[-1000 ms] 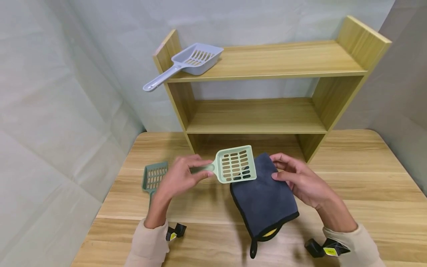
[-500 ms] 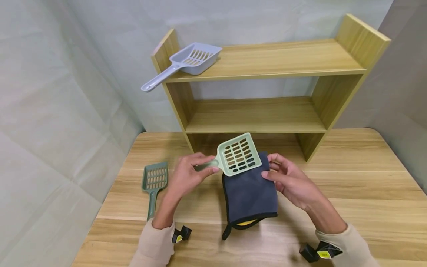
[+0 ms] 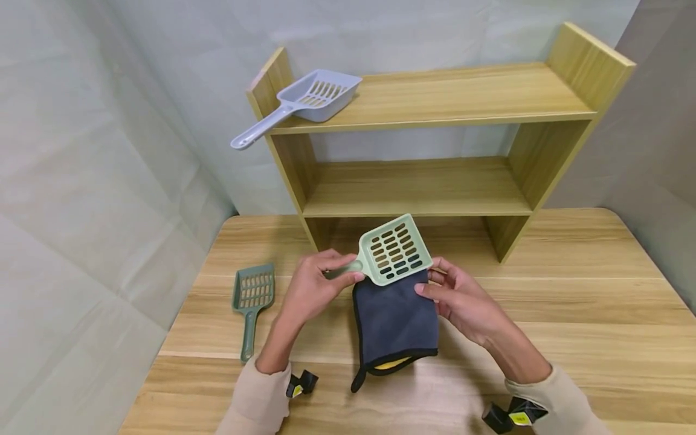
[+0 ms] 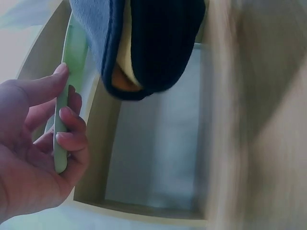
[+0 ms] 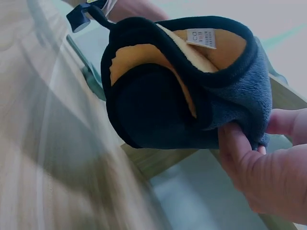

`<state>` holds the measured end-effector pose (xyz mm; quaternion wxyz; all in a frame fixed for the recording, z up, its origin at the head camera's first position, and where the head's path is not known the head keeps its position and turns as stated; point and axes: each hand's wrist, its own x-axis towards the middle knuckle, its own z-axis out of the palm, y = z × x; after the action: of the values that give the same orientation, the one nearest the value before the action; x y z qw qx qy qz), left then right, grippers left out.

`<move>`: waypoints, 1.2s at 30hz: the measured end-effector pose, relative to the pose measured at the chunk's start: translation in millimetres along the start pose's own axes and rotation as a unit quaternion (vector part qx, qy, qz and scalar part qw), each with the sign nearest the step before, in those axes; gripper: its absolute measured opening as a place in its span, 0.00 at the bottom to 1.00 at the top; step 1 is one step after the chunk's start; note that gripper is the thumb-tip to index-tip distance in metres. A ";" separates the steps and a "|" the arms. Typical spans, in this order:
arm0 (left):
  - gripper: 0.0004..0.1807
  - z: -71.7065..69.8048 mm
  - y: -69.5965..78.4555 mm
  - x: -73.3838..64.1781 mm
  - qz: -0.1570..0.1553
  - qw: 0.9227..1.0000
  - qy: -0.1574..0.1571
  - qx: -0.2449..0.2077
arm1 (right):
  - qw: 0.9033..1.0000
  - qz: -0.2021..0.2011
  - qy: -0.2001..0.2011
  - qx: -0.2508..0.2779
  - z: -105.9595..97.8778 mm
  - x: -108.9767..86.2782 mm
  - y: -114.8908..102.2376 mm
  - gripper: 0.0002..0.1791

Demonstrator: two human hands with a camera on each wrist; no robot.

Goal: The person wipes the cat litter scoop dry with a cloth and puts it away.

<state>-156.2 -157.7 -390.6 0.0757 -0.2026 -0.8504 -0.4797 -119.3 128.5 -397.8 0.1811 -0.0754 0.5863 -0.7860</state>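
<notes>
My left hand [image 3: 314, 290] grips the handle of a light green litter scoop [image 3: 370, 263], its slotted head tilted up toward the right. In the left wrist view the fingers curl around the green handle [image 4: 61, 143]. Behind and below the scoop head hangs a folded cleaning cloth [image 3: 397, 323], dark blue-grey with black edging and a hanging loop. My right hand [image 3: 467, 305] pinches the cloth near its upper right corner. Its yellow-orange inner layers and a white label [image 5: 201, 38] show in the right wrist view. The scoop's head overlaps the cloth's top edge.
On the wooden table [image 3: 598, 302], a dark green litter scoop [image 3: 249, 314] lies left of my left forearm. A wooden shelf unit [image 3: 424, 187] stands at the back. On its top board sits a lavender-grey litter scoop [image 3: 326, 113], handle jutting past the left front edge.
The cloth has moved left with my right hand and now hangs straighter. The light green scoop has risen slightly and tilted further, and my left hand has shifted a little right.
</notes>
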 end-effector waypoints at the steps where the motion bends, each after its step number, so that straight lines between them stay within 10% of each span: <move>1: 0.21 -0.5 -0.6 -0.1 -0.002 1.000 -0.001 -0.001 | 1.000 0.001 0.002 0.001 -0.6 -0.4 -0.5 0.17; 15: 0.21 -17.7 -7.5 0.2 -0.011 0.999 -0.010 0.043 | 0.996 -0.044 -0.037 0.070 -16.4 -5.8 -15.0 0.16; 36: 0.21 -0.6 -3.7 0.6 0.004 1.000 0.005 0.008 | 0.999 -0.015 -0.009 0.040 -1.1 -1.6 -2.2 0.15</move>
<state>-158.3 -159.8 -393.0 0.0839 -0.2028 -0.8530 -0.4735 -118.6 130.7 -395.9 0.1776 -0.0844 0.5515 -0.8107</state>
